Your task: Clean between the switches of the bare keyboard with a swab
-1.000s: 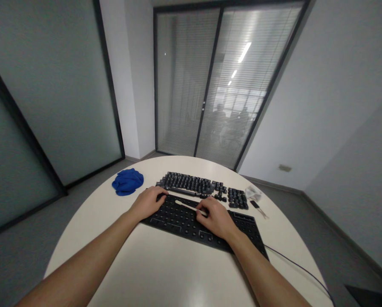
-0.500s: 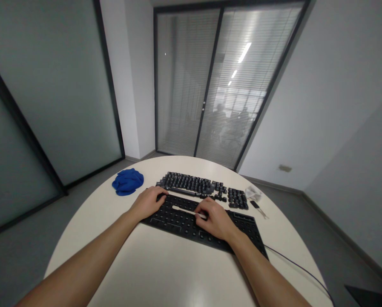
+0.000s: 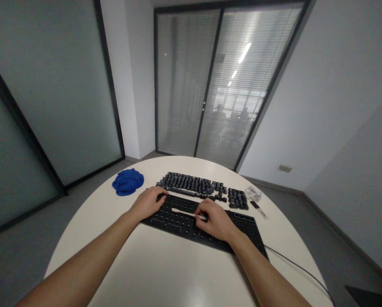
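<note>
Pinching a slim white stick between thumb and fingertips, my right hand was closed on its near end, and the rest of the stick lay level across the middle of the black keyboard base, pointing left. That base, bare of its caps, sat flat near the middle of the round white desk, and its thin black cable ran off toward the desk's right edge. My left hand lay palm down on the base's far left corner, fingers loosely bent and closed on nothing.

Just beyond the base, toward the far edge of the desk, the loose dark grey keycaps were set out in rows. A crumpled blue cloth lay near the far left edge. A small clear plastic bag and a little wire key puller lay near the far right edge, close together.
</note>
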Available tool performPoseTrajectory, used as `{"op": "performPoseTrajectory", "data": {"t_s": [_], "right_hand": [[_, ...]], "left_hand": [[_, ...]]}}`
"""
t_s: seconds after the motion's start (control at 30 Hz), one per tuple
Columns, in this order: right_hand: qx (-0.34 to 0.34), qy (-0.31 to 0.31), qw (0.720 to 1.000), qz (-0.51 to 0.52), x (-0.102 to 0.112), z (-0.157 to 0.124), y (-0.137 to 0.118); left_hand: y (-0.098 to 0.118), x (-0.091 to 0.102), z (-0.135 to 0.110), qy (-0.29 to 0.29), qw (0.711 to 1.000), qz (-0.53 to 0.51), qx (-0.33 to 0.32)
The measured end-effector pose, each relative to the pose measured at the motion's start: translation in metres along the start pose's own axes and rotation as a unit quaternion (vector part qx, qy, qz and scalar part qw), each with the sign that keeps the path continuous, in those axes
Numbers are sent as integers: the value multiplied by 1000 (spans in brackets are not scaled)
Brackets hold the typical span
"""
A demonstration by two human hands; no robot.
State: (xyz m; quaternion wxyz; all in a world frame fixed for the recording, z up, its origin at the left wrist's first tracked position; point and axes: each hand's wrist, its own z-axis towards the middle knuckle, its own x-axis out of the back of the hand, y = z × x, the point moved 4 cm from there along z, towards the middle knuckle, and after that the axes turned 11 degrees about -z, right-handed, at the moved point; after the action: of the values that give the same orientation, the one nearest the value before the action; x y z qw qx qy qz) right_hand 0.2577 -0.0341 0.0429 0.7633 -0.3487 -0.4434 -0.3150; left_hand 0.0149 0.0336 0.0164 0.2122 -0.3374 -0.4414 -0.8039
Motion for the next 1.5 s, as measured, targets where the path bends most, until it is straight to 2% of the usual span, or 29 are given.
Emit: {"op": "performPoseTrajectory", "data": {"t_s": [0.77, 1.5], "right_hand": [[-4, 6, 1000, -2, 1, 0, 1], [-67, 29, 996, -53, -1, 1, 12]], "left_hand": [[0, 0, 0, -4, 1000, 6, 8], [0, 0, 0, -4, 1000, 5, 4]]}}
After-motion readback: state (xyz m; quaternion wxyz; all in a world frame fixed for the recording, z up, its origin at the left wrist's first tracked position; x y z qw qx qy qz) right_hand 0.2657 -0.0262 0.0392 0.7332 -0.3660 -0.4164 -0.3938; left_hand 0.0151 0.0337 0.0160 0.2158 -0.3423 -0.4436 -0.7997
